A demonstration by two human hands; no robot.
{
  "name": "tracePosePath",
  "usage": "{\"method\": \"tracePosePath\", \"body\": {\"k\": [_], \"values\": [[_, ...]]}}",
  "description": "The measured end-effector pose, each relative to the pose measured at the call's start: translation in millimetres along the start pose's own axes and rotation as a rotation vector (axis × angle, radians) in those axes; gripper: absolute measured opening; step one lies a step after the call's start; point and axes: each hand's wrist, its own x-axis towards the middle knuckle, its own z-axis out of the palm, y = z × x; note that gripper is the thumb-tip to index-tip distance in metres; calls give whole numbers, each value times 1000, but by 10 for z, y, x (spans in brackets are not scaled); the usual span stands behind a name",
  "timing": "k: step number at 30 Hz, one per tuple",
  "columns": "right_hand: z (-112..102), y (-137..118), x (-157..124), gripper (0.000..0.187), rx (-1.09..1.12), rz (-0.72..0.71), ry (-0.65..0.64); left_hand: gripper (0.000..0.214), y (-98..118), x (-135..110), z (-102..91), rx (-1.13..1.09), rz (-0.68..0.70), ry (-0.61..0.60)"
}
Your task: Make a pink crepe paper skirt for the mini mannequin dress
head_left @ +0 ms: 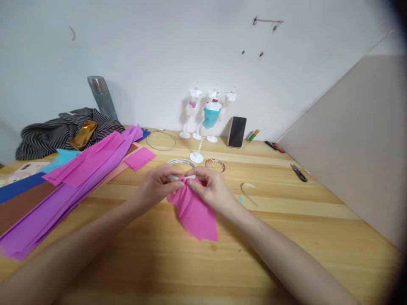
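Note:
A piece of pink crepe paper (197, 214) hangs between my hands, gathered in pleats along its top edge. A white strip of tape (173, 177) runs along that gathered edge, partly hidden by fingers. My left hand (159, 182) pinches the left end of the tape and paper. Thumb and fingers of my right hand (208, 184) are closed on the pleats just beside it. Behind the hands lies a roll of tape (181, 162), its lower part covered. A white mannequin stand with a teal paper wrap (211, 116) stands farther back.
Several other white mannequin stands (191, 110) are near the wall, with a phone (237, 131) to their right. Purple and pink paper sheets (85, 182) spread over the left side. Scissors (299, 173) lie at right, a bottle (102, 97) at back left.

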Motion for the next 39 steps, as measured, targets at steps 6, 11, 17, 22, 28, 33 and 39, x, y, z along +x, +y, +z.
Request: {"method": "tracePosePath", "body": {"k": [6, 11, 17, 22, 28, 33, 39], "values": [[43, -26, -25, 16, -72, -29, 65, 48, 15, -48, 38, 225, 113, 125], [41, -17, -27, 15, -71, -33, 137, 44, 8, -97, 88, 431, 255, 172], [54, 21, -19, 18, 4, 4, 167, 17, 23, -155, 129, 413, 196, 427], [81, 35, -11, 20, 58, 29, 187, 21, 76, -129, 169, 205, -182, 313], [114, 2, -14, 18, 90, 44, 160, 15, 37, -101, 188, 342, 85, 271], [127, 11, -18, 18, 104, 60, 141, 14, 9, -180, 196, 627, 326, 260], [120, 15, -21, 17, 100, 53, 143, 7, 38, -177, 208, 659, 317, 300]]}}
